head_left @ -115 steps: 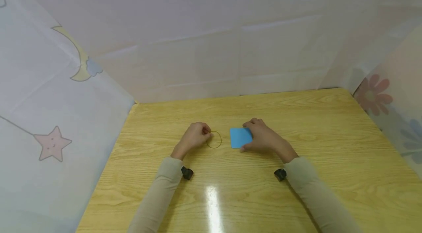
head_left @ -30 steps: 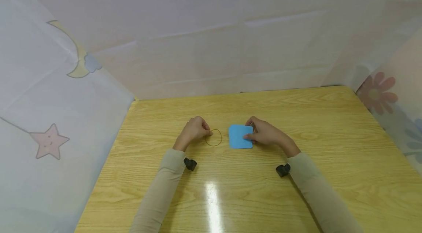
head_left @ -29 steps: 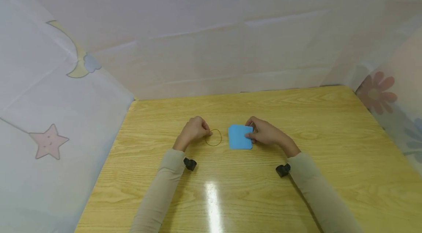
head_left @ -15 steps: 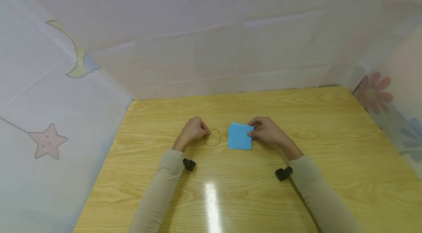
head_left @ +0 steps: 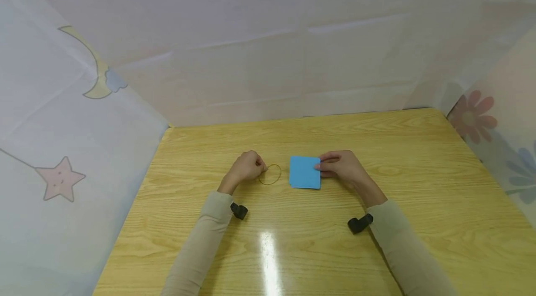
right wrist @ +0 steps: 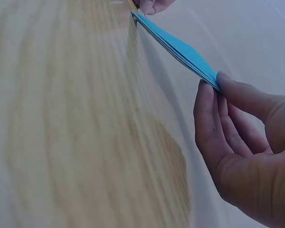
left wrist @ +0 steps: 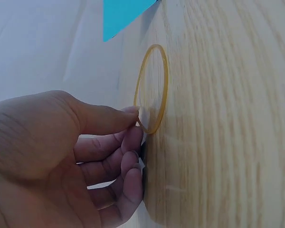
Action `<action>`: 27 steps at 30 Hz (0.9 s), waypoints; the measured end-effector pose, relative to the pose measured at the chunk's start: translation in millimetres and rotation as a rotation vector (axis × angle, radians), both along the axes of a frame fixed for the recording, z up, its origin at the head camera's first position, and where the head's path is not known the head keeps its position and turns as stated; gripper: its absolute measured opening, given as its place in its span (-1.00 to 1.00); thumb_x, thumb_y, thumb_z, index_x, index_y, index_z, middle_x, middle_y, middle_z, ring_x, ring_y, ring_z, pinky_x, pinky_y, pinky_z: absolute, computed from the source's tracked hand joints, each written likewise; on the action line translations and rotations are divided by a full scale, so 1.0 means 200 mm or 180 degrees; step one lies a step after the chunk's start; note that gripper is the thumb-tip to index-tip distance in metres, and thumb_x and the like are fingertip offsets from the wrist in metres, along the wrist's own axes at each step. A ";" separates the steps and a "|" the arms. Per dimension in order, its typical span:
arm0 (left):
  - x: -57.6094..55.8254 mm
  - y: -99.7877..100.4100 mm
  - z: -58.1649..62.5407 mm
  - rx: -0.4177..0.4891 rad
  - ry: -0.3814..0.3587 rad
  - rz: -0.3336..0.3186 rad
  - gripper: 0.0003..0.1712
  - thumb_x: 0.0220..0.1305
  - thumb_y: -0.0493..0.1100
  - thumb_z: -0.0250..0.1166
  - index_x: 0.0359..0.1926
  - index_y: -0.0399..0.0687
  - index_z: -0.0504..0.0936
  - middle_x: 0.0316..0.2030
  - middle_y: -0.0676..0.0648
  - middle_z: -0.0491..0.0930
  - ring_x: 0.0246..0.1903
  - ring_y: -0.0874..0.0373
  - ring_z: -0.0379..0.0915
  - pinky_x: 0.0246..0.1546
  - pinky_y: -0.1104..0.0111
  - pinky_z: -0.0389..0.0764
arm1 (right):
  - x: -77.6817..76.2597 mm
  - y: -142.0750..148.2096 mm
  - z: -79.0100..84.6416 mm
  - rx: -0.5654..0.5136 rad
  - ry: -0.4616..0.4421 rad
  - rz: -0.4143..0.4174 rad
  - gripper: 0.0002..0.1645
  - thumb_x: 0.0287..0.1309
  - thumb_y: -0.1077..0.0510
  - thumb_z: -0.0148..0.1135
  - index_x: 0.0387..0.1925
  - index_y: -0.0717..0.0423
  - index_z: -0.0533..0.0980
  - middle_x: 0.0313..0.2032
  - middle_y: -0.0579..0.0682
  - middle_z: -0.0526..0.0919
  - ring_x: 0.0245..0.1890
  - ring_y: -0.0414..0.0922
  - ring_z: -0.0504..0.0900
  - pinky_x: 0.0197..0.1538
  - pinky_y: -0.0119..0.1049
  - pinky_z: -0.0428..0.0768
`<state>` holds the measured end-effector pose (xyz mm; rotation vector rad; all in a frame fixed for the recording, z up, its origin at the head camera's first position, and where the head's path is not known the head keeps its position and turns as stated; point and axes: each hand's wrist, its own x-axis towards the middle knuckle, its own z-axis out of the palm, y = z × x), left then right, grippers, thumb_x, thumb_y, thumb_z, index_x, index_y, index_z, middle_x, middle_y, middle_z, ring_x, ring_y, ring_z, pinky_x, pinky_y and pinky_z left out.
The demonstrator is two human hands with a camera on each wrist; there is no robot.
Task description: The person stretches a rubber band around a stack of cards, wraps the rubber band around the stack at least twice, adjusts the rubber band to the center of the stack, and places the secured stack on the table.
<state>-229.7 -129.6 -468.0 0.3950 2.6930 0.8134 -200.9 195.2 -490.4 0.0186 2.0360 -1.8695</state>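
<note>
My left hand pinches a thin yellow rubber band between thumb and forefinger. The band forms an oval loop just over the wood, its far side pointing toward the cards. To its right, a small stack of square blue cards is pinched at its right edge by my right hand, thumb on top and fingers beneath. In the right wrist view the stack tilts, its edge showing several layers, with the held side raised off the table and the far corner low near the surface.
The wood-grain table reaches back to a pale hanging sheet printed with a moon, a star and flowers at the sides. A black wrist camera sits by the left cuff, another camera by the right cuff.
My right hand has shifted its grip outward to the right edge of the blue cards, whose layers now lie more evenly aligned. My left hand still holds the rubber band in nearly the same place.
</note>
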 end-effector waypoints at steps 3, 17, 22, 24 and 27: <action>-0.01 0.00 0.00 0.0108 -0.0076 -0.0006 -0.80 0.49 -0.15 0.33 -0.25 -0.13 0.82 -0.24 -0.10 0.78 -0.49 0.19 0.44 -0.46 0.43 0.46 | 0.01 0.00 -0.01 -0.0117 -0.0046 -0.0064 -0.40 0.33 0.26 0.43 0.27 0.50 0.47 -0.14 -0.05 0.74 -0.18 -0.23 0.83 0.03 -0.25 0.81; -0.04 0.01 0.03 0.0905 -0.0578 0.0038 -0.75 0.62 -0.17 0.15 -0.07 -0.18 0.73 -0.17 -0.13 0.77 -0.17 0.08 0.69 -0.21 0.37 0.63 | 0.02 0.01 -0.01 -0.0715 -0.0318 -0.0232 -0.60 0.30 0.37 0.40 0.13 0.45 0.60 -0.25 -0.05 0.83 -0.22 -0.15 0.87 0.00 -0.19 0.81; -0.06 0.02 0.04 0.1067 -0.0606 0.0124 -0.77 0.60 -0.18 0.18 -0.08 -0.21 0.73 -0.19 -0.17 0.81 -0.16 0.06 0.77 -0.14 0.32 0.73 | 0.03 0.02 -0.01 -0.0750 -0.0386 -0.0227 -0.46 0.34 0.37 0.36 0.27 0.55 0.46 -0.24 -0.05 0.81 -0.21 -0.18 0.86 0.00 -0.25 0.81; -0.07 0.02 0.04 0.1103 -0.0604 0.0150 -0.78 0.60 -0.19 0.19 -0.08 -0.22 0.72 -0.18 -0.18 0.82 -0.14 0.04 0.79 -0.10 0.30 0.76 | 0.03 0.03 0.00 -0.0769 -0.0413 -0.0230 -0.42 0.35 0.36 0.35 0.30 0.56 0.42 -0.23 -0.06 0.81 -0.20 -0.19 0.86 0.00 -0.27 0.81; -0.07 0.03 0.06 0.1089 -0.0554 0.0164 -0.78 0.59 -0.18 0.20 -0.09 -0.19 0.73 -0.17 -0.18 0.83 -0.12 0.01 0.80 -0.10 0.30 0.75 | 0.03 0.03 0.00 -0.0780 -0.0435 -0.0230 -0.39 0.37 0.34 0.34 0.34 0.56 0.39 -0.21 -0.07 0.81 -0.19 -0.20 0.85 0.01 -0.29 0.80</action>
